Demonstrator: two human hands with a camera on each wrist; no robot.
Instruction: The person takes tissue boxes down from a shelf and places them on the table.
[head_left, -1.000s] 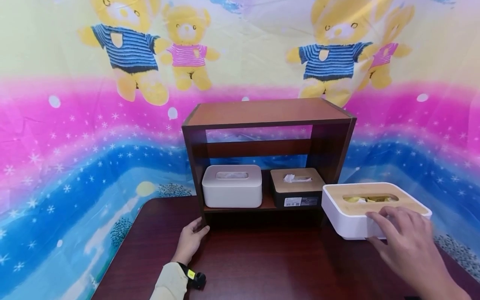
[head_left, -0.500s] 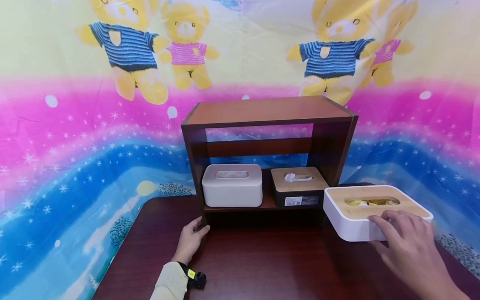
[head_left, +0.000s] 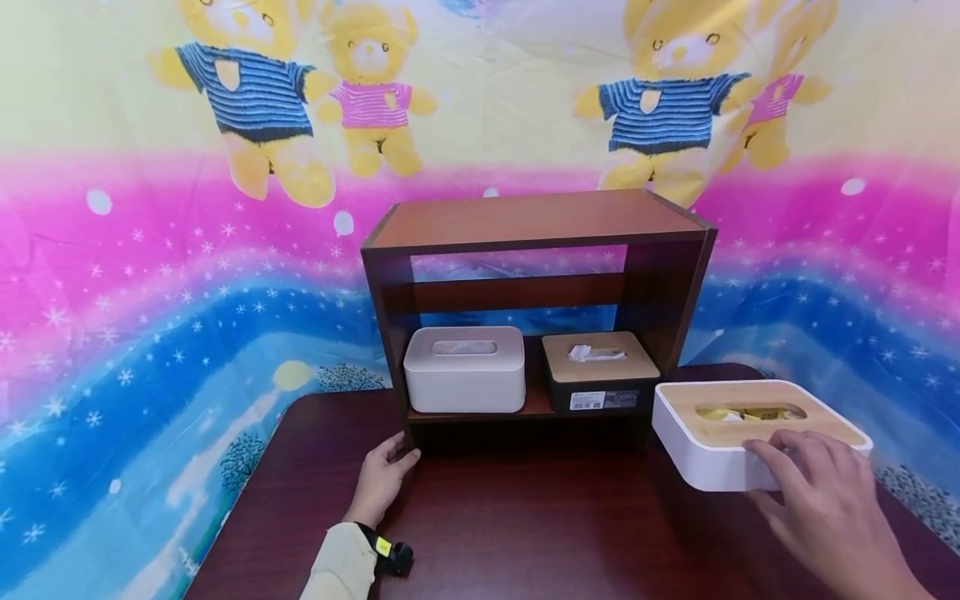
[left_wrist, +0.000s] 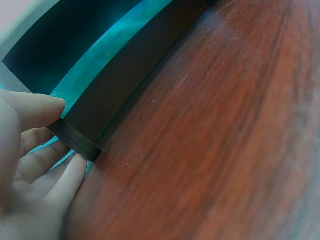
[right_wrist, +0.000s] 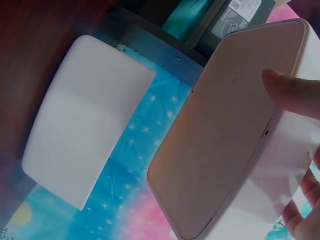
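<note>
My right hand [head_left: 832, 500] grips the front of a white tissue box [head_left: 697, 458] with a light wooden lid, to the right of the shelf. The right wrist view shows the box's flat underside [right_wrist: 220, 130] with the thumb pressed on it. Yellow and white packaging shows in its slot. My left hand [head_left: 380, 479] holds the lower front edge of the dark wooden shelf's left side panel [left_wrist: 75, 140], thumb and fingers on either side. On the shelf [head_left: 536, 221] stand a cream tissue box [head_left: 465, 387] and a black tissue box [head_left: 600, 400] with a wooden lid.
A smooth white object [right_wrist: 87, 120] shows on the table in the right wrist view; the held box hides it in the head view. The shelf stands on a dark reddish table [head_left: 525, 525]. Behind hangs a printed bear cloth [head_left: 112, 292].
My right hand has moved the white tissue box slightly down and to the right, away from the shelf. The left hand stays on the shelf's side panel.
</note>
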